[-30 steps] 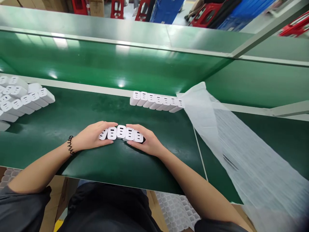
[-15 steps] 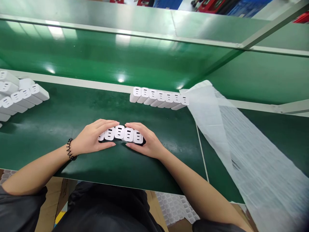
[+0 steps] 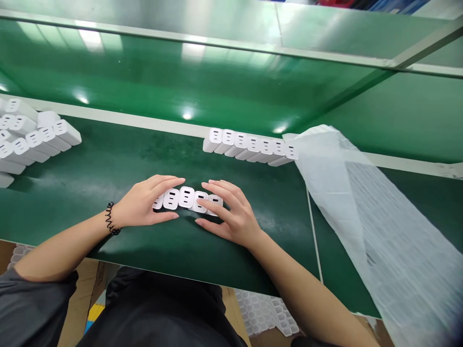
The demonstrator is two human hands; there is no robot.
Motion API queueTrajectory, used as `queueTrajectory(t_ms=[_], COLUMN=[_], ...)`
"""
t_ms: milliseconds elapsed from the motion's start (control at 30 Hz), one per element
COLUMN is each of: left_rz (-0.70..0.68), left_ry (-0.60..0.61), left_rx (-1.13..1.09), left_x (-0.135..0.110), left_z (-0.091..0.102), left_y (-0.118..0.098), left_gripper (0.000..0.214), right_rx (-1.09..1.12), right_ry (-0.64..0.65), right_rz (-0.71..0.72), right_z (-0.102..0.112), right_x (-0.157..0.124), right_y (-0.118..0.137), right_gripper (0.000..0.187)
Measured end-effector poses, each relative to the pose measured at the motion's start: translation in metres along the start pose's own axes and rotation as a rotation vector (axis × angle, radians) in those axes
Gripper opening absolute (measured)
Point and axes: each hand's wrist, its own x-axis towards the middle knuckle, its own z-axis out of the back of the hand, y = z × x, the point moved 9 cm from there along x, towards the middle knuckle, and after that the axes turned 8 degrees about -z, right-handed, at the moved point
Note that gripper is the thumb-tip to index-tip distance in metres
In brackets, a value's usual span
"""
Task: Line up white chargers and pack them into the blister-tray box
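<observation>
In front of me a short row of white power chargers (image 3: 186, 197) stands on the green worktop, port faces up, each with several dark slots. My left hand (image 3: 146, 200) wraps round the left end of the row, fingers behind and thumb in front, covering part of the leftmost charger. Over the right end is my right hand (image 3: 231, 212), its fingers spread apart. One of its fingers reaches across the tops and hides part of the chargers beneath; whether it touches them I cannot tell.
A second row of white chargers (image 3: 253, 148) stands along the back edge. More are piled at the far left (image 3: 43, 140). Translucent white sheeting (image 3: 376, 217) drapes over the right side. Behind rises a green panel (image 3: 144, 77); below the front edge are plastic trays (image 3: 260, 313).
My right hand has loosened from the right end of the row and spread its fingers. My left hand stays round the left end. The view has shifted slightly.
</observation>
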Motion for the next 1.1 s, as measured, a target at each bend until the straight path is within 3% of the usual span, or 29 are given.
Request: queueTrajectory(t_ms=[133,267,433,600,700,800,967,1100], left_rz=[-0.017,-0.024,-0.036,-0.058,-0.05,-0.038,-0.032,0.018], left_ry=[-0.005,0.029,0.087,0.134,0.169,0.186,0.18,0.22], left_rx=[0.003,-0.015,-0.064,-0.126,-0.147,-0.159,-0.171,-0.152], left_x=[0.001,0.001,0.001,0.0,-0.001,-0.001,-0.001,-0.003], left_z=[0.003,0.004,0.009,0.009,0.005,0.002,0.003,0.007], left_y=[-0.001,0.002,0.009,0.011,0.012,0.013,0.012,0.015], left_gripper=[0.071,0.077,0.088,0.092,0.094,0.094,0.085,0.076], right_rx=[-0.085,-0.006,-0.001,-0.127,-0.169,-0.192,-0.041,0.037], right_ry=[-0.002,-0.019,-0.068,0.003,0.057,0.072,0.033,0.071], right_rz=[-0.064,-0.183,-0.225,-0.141,-0.121,-0.127,-0.147,-0.117], right_z=[0.0,0.013,0.036,0.0,-0.023,-0.019,0.009,-0.002], right_x=[0.002,0.011,0.046,0.096,0.11,0.107,0.079,0.051], right_y=[0.001,0.001,-0.01,-0.048,-0.066,-0.061,-0.018,0.004], right_gripper=[0.04,0.033,0.037,0.033,0.032,0.036,0.038,0.04])
